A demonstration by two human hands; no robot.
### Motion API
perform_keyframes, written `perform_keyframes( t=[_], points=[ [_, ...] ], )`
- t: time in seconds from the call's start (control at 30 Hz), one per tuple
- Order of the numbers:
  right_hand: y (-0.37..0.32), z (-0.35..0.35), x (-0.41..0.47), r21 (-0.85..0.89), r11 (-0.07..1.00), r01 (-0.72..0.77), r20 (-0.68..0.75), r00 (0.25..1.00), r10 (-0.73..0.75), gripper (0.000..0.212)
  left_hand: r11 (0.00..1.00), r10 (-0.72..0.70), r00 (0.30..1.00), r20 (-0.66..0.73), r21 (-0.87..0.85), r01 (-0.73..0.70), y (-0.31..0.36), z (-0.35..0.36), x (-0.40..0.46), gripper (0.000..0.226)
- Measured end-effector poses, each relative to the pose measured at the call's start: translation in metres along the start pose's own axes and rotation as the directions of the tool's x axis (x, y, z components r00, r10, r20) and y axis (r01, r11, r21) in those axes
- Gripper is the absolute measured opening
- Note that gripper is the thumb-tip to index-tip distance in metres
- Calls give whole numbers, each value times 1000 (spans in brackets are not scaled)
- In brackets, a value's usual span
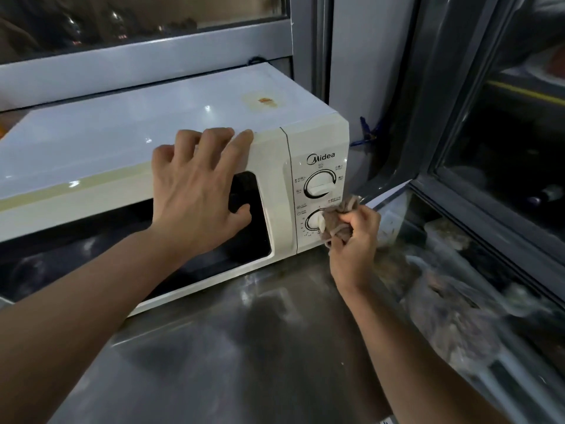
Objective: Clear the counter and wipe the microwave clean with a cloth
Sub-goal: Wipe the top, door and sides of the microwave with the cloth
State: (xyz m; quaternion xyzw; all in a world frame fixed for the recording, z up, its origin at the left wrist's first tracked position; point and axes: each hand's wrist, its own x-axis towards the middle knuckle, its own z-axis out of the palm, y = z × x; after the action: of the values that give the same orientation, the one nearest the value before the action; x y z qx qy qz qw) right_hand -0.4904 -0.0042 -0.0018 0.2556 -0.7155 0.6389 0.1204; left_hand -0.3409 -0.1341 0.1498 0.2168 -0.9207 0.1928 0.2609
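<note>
A white microwave (122, 139) stands on a steel counter (244, 347) under a window. My left hand (195, 191) lies flat against the upper front of its door, fingers spread and reaching over the top edge. My right hand (356, 237) grips a crumpled brown-grey cloth (337, 217) and presses it against the lower dial (315, 221) on the control panel. The upper dial (319, 184) is uncovered. An orange-brown stain (264, 101) marks the microwave's top near its back right corner.
A glass-topped freezer or display case (458, 286) with bagged goods inside adjoins the counter on the right. A dark window frame (443, 117) rises behind it. A blue clip (367, 133) hangs on the wall beside the microwave.
</note>
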Motion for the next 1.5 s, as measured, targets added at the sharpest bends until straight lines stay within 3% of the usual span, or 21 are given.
perform_keyframes(
  t=[0.1, 0.2, 0.27, 0.33, 0.43, 0.67, 0.77, 0.87, 1.03, 1.2, 1.33, 1.5],
  points=[
    [19, 6, -13, -13, 985, -172, 30, 985, 172, 2, 1000, -1, 1000, 3, -4, 1, 0, 0, 0, 84],
    [24, 7, -16, 8, 912, -410, 82, 909, 408, 5, 1000, 4, 1000, 19, -5, -4, 0, -2, -1, 85],
    [19, 10, -17, 7, 859, -512, 66, 858, 510, 18, 1000, 15, 999, 33, -12, -15, 0, -5, -1, 87],
    [4, 19, -27, 161, 812, -560, 118, 828, 548, 28, 998, 55, 997, 45, -18, -54, -3, -7, -2, 93],
    [-9, 36, -53, 339, 759, -556, 162, 829, 535, 41, 998, 68, 997, 44, -17, -67, -17, -16, -12, 100],
    [-45, 71, -104, 306, 772, -557, 259, 829, 496, 32, 993, -90, 984, 155, 95, 76, -75, -37, -65, 101],
    [-41, 72, -100, 308, 760, -573, 214, 820, 531, 28, 990, -118, 974, 193, 103, 100, -86, -37, -77, 99],
    [-33, 60, -74, 275, 773, -572, 42, 810, 585, 31, 991, -121, 980, 159, 76, 110, -88, -33, -78, 95],
    [-38, 51, -53, 312, 796, -519, -69, 823, 564, 33, 992, -124, 985, 121, 52, 118, -91, -24, -78, 101],
    [-56, 72, -75, 343, 712, -613, 37, 766, 642, 30, 992, -123, 984, 126, 39, 119, -91, -23, -79, 101],
    [-68, 88, -100, 333, 724, -604, 138, 791, 597, 30, 992, -124, 984, 124, 32, 121, -92, -23, -80, 99],
    [-60, 77, -88, 265, 731, -629, 50, 766, 641, 32, 992, -128, 983, 130, 29, 126, -92, -23, -80, 97]
  ],
)
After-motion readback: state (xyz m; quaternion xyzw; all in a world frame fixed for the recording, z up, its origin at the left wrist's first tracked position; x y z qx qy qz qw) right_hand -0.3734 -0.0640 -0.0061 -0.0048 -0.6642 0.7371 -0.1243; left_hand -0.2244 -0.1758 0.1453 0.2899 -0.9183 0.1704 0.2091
